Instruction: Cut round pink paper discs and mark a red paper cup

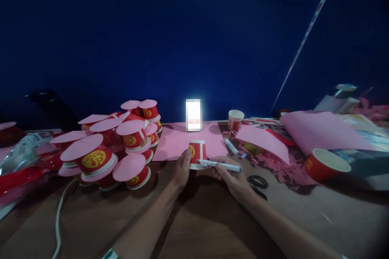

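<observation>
My left hand (182,169) is closed around the left side of a red paper cup (199,151) with a gold emblem and a white strip. The cup is held upside down over the table, its wide white rim downward. In my right hand (231,176) is a white marker (223,165), its tip pointing left at the lower part of the cup. Whether the tip touches the cup I cannot tell. Behind the cup lies a pink paper sheet (170,141), with a glowing screen (193,115), blurred out, standing at its far edge.
To the left are stacked red cups with pink paper cone tops (130,168). A white cable (60,206) runs down beside them. Rightward lie a marker (231,146), black-handled scissors (258,181), pink paper scraps (288,170), a red cup (330,166) and a smaller upright cup (236,119).
</observation>
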{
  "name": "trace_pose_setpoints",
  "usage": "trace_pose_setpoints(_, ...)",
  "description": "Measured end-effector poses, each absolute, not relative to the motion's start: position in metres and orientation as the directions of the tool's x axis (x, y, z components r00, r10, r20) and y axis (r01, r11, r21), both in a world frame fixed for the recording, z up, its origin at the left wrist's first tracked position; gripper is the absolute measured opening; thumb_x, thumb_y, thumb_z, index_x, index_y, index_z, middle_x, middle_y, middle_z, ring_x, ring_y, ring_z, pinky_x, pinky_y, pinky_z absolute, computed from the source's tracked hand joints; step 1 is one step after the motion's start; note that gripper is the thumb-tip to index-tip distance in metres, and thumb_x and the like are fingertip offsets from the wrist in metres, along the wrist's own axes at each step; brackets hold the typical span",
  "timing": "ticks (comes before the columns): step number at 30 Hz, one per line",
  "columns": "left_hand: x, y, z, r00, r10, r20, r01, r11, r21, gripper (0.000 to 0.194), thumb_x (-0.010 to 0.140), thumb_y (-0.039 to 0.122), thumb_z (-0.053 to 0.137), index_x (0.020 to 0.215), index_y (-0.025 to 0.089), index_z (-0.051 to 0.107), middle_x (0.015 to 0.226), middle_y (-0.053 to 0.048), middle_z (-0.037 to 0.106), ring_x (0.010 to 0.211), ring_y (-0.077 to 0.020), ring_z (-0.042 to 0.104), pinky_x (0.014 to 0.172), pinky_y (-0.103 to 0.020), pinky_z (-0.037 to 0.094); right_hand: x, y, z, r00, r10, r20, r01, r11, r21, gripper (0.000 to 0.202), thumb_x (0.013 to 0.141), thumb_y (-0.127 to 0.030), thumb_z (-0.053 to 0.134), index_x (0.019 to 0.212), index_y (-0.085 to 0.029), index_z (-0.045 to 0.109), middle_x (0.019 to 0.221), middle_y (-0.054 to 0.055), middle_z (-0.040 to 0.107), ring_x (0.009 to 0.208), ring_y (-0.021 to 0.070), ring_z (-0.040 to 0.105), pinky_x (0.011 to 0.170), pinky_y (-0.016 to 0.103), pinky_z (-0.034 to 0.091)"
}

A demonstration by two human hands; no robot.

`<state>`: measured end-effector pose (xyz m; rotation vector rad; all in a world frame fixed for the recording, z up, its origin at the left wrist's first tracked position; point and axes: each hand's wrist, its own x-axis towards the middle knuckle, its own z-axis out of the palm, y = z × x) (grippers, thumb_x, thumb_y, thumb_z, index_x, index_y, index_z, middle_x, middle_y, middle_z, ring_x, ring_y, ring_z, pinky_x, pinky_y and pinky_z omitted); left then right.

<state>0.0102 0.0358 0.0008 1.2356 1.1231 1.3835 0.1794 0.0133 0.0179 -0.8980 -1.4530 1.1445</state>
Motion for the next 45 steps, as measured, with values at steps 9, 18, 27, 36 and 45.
trace_pose_setpoints(9, 0.0111, 0.0369, -0.0025, -0.072, 0.989, 0.126, -0.113, -0.134, 0.985, 0.040, 0.082, 0.050, 0.038, 0.082, 0.015, 0.057, 0.076, -0.003, 0.062, 0.067, -0.0146, 0.054, 0.064, -0.027, 0.043, 0.1802, 0.0152, 0.0128, -0.218, 0.936, 0.276, -0.019, 0.278, -0.960, 0.023, 0.082, -0.033, 0.054, 0.093, -0.015, 0.063, 0.066, 0.001, 0.058, 0.054, 0.0096, 0.048, 0.050, 0.020, 0.040)
trace_pose_setpoints(18, 0.0104, 0.0351, 0.0010, -0.091, 0.989, 0.121, -0.088, -0.129, 0.988, 0.037, 0.082, 0.048, 0.039, 0.082, 0.016, 0.058, 0.076, -0.002, 0.062, 0.071, -0.0162, 0.055, 0.068, -0.029, 0.043, 0.1789, 0.0164, 0.0091, -0.197, 0.955, 0.223, -0.112, 0.204, -0.972, 0.025, 0.082, -0.036, 0.053, 0.093, -0.015, 0.062, 0.066, 0.001, 0.058, 0.054, 0.0104, 0.047, 0.049, 0.021, 0.038)
trace_pose_setpoints(27, 0.0105, 0.0345, 0.0002, -0.073, 0.993, 0.092, -0.126, -0.101, 0.987, 0.040, 0.082, 0.048, 0.039, 0.093, 0.015, 0.059, 0.083, -0.005, 0.064, 0.075, -0.0180, 0.057, 0.071, -0.031, 0.044, 0.1795, 0.0175, 0.0095, -0.205, 0.955, 0.215, -0.075, 0.204, -0.976, 0.024, 0.081, -0.036, 0.055, 0.092, -0.015, 0.063, 0.063, 0.001, 0.056, 0.053, 0.0101, 0.045, 0.049, 0.021, 0.036)
trace_pose_setpoints(36, 0.0114, 0.0348, 0.0024, -0.055, 0.994, 0.092, -0.138, -0.098, 0.985, 0.042, 0.081, 0.050, 0.040, 0.092, 0.014, 0.058, 0.081, -0.005, 0.065, 0.071, -0.0179, 0.058, 0.065, -0.031, 0.045, 0.1793, 0.0149, 0.0161, -0.166, 0.960, 0.225, -0.027, 0.224, -0.974, 0.028, 0.080, -0.039, 0.056, 0.090, -0.014, 0.064, 0.056, -0.001, 0.053, 0.050, 0.0099, 0.045, 0.046, 0.020, 0.036)
trace_pose_setpoints(45, 0.0114, 0.0343, 0.0015, -0.060, 0.994, 0.097, -0.147, -0.105, 0.984, 0.038, 0.082, 0.048, 0.041, 0.088, 0.015, 0.058, 0.083, -0.005, 0.065, 0.073, -0.0174, 0.057, 0.068, -0.030, 0.044, 0.1789, 0.0174, 0.0096, -0.211, 0.958, 0.193, -0.074, 0.181, -0.981, 0.027, 0.080, -0.039, 0.055, 0.090, -0.015, 0.063, 0.058, -0.001, 0.052, 0.051, 0.0103, 0.045, 0.048, 0.021, 0.037)
